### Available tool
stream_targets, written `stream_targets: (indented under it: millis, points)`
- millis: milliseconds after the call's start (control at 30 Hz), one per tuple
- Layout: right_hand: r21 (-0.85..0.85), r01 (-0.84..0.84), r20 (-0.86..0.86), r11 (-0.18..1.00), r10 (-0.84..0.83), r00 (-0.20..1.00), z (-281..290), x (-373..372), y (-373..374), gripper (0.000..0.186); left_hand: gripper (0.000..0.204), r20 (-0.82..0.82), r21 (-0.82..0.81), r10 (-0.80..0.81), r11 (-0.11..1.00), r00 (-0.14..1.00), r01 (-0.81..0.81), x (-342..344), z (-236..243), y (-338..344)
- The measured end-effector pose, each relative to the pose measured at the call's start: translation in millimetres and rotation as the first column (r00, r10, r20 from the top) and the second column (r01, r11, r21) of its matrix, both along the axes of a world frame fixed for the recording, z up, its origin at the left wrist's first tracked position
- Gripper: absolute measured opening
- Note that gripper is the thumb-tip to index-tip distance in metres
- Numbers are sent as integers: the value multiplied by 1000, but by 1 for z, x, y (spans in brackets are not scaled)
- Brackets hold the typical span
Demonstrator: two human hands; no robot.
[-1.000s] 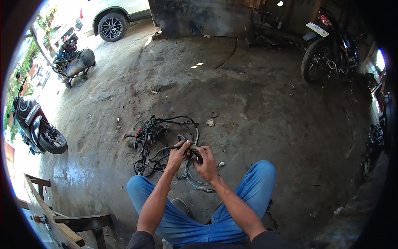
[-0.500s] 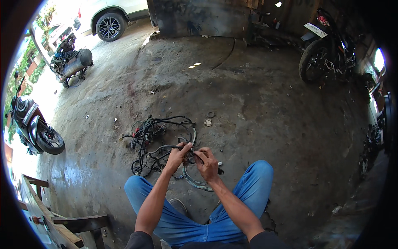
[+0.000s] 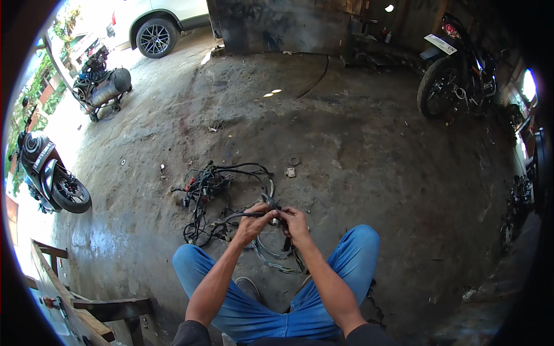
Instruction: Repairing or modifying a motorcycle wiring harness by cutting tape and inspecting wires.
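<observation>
A tangled wiring harness (image 3: pixel 203 189) of black cables and connectors lies on the ground ahead of my knees. My left hand (image 3: pixel 254 225) is closed around a black-wrapped section of it. Close beside it, almost touching, my right hand (image 3: pixel 295 224) pinches the same bundle, with the thumbs near each other. Loose grey and green wires (image 3: pixel 271 264) loop down below my hands toward my shoes. A dark piece hangs just under my right hand. My fingers hide the exact spot being gripped.
A small pale square part (image 3: pixel 290 172) and a dark ring (image 3: pixel 295 161) lie beyond my hands. Motorcycles stand at left (image 3: pixel 57 181) and far right (image 3: pixel 441 86). An air compressor (image 3: pixel 107 86) and a white car (image 3: pixel 167 14) are far left; a wooden bench (image 3: pixel 109 310) is near left.
Both hands have shifted slightly right and come closer together on the bundle. The wires below my right hand have swung to the right.
</observation>
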State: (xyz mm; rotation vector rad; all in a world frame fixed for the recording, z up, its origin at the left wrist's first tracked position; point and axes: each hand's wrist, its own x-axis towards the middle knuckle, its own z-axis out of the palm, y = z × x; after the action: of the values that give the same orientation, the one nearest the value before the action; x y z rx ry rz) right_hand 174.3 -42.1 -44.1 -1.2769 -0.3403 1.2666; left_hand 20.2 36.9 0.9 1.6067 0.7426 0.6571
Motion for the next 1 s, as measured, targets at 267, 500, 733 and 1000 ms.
stream_targets:
  millis: [267, 500, 733, 1000]
  points:
    - [-230, -282, -201, 931, 238, 950, -11, 11, 0, 18, 29, -59, 28, 19, 999, 998, -17, 0, 2, -4]
    - [240, -169, 596, 956, -8, 803, 57, 1, -12, 33, 33, 34, -228, 187, 958, 982, -175, 1, 0, 7]
    - [321, -285, 880, 903, -173, 443, 59, -26, -18, 40, 34, 115, -482, 172, 871, 978, -96, -6, 18, 4]
    - [494, -187, 782, 849, -341, 521, 76, -37, -17, 26, 37, 87, -299, 194, 941, 977, -160, -20, 15, -1]
